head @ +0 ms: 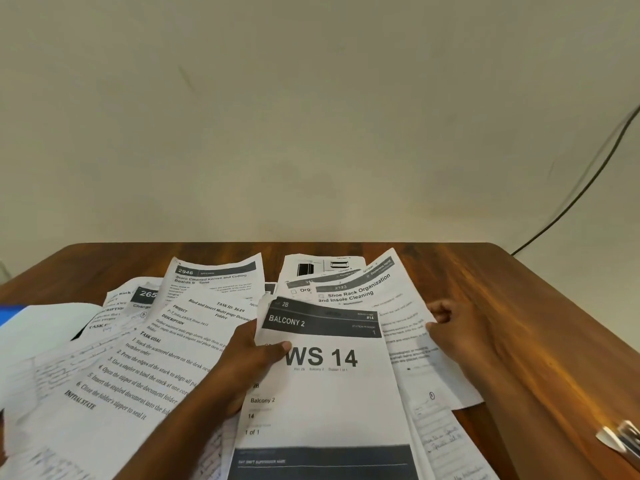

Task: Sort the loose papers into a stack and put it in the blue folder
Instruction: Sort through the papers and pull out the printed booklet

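While the left hand [254,355] pinches the WS 14 sheet [325,386] and the right hand [453,323] grips the Shoe Rack page [398,317], slide both together squarely, blue folder [8,315] waiting far left.

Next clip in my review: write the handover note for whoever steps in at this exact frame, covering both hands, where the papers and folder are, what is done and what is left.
Left hand: pinches the left edge of the WS 14 sheet, thumb on top.
Right hand: fingers curled on the right edge of the Shoe Rack sheet.
Loose papers: fanned and overlapping across the wooden table, not squared.
Blue folder: only a blue corner shows at the far left edge, partly under a sheet; open or closed, cannot tell.
Done: gathering has begun, no aligned stack.
Left: collect all sheets, square them, put the stack in the folder.
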`<control>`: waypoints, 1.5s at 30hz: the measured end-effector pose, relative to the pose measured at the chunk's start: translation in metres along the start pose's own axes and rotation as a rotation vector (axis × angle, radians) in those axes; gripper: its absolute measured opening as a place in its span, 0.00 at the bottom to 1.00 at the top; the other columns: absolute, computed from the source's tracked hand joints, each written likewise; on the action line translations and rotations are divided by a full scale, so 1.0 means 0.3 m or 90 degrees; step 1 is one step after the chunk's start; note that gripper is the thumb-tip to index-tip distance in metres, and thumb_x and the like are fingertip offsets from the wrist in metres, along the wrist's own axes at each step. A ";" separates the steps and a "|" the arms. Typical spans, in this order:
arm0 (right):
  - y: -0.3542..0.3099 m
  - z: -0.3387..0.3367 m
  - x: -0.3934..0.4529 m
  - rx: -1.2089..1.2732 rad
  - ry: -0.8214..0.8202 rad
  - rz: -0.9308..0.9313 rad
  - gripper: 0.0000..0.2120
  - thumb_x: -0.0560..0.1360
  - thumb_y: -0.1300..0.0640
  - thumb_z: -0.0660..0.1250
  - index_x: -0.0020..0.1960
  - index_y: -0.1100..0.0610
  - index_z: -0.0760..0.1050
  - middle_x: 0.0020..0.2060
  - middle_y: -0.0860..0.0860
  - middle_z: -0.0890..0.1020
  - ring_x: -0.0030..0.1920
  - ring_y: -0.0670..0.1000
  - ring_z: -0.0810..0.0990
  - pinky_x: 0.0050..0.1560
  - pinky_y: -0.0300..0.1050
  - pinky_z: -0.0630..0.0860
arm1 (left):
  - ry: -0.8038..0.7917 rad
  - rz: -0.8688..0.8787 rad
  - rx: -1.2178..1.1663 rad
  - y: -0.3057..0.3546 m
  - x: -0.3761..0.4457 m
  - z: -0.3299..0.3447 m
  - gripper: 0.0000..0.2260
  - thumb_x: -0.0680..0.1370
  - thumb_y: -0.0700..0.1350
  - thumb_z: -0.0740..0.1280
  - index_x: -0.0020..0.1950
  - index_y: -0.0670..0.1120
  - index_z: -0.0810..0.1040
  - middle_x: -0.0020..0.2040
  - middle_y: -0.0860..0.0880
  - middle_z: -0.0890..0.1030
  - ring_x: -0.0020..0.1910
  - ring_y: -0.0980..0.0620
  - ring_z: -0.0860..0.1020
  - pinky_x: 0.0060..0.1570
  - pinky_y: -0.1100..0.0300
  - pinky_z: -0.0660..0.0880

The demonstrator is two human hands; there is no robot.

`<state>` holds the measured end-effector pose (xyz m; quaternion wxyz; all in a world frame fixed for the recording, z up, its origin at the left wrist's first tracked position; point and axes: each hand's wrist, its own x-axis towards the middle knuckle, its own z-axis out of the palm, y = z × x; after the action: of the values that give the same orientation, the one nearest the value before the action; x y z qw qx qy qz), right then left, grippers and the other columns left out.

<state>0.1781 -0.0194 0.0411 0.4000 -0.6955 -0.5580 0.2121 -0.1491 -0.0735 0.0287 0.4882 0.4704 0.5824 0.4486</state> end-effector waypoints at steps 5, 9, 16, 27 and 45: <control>0.022 -0.057 0.016 0.030 0.006 0.089 0.07 0.79 0.65 0.72 0.49 0.53 0.80 0.44 0.46 0.82 0.42 0.50 0.84 0.45 0.54 0.85 | -0.003 0.003 0.005 -0.002 0.005 0.002 0.09 0.81 0.38 0.72 0.60 0.45 0.81 0.50 0.46 0.89 0.47 0.42 0.88 0.54 0.40 0.83; 0.016 -0.070 0.013 0.079 0.021 0.126 0.08 0.82 0.66 0.67 0.50 0.55 0.81 0.46 0.50 0.85 0.42 0.52 0.86 0.36 0.46 0.82 | -0.006 0.009 0.002 -0.008 0.010 -0.001 0.08 0.81 0.37 0.72 0.60 0.44 0.82 0.50 0.44 0.89 0.48 0.40 0.88 0.56 0.37 0.82; 0.009 -0.113 0.016 0.166 0.097 0.173 0.07 0.83 0.63 0.67 0.51 0.54 0.81 0.45 0.50 0.85 0.42 0.56 0.86 0.38 0.50 0.83 | -0.007 0.004 -0.009 -0.006 0.008 -0.001 0.08 0.81 0.37 0.72 0.60 0.44 0.82 0.50 0.44 0.89 0.48 0.40 0.88 0.57 0.36 0.82; 0.002 -0.156 0.042 0.416 0.288 0.177 0.10 0.80 0.69 0.65 0.58 0.59 0.81 0.47 0.48 0.85 0.47 0.49 0.85 0.54 0.52 0.83 | -0.015 -0.020 -0.085 0.009 -0.005 -0.007 0.10 0.80 0.34 0.70 0.61 0.41 0.80 0.51 0.40 0.88 0.48 0.37 0.88 0.49 0.44 0.84; 0.015 -0.234 0.033 -0.069 -0.254 0.243 0.08 0.74 0.69 0.67 0.51 0.64 0.82 0.45 0.59 0.88 0.48 0.57 0.88 0.49 0.52 0.84 | 0.001 -0.036 -0.081 0.010 -0.001 -0.008 0.11 0.81 0.36 0.71 0.62 0.43 0.79 0.51 0.41 0.88 0.47 0.36 0.88 0.55 0.35 0.82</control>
<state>0.2356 -0.0327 0.0804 0.1973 -0.7526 -0.4954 0.3863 -0.1511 -0.0735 0.0321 0.5291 0.4211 0.5661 0.4714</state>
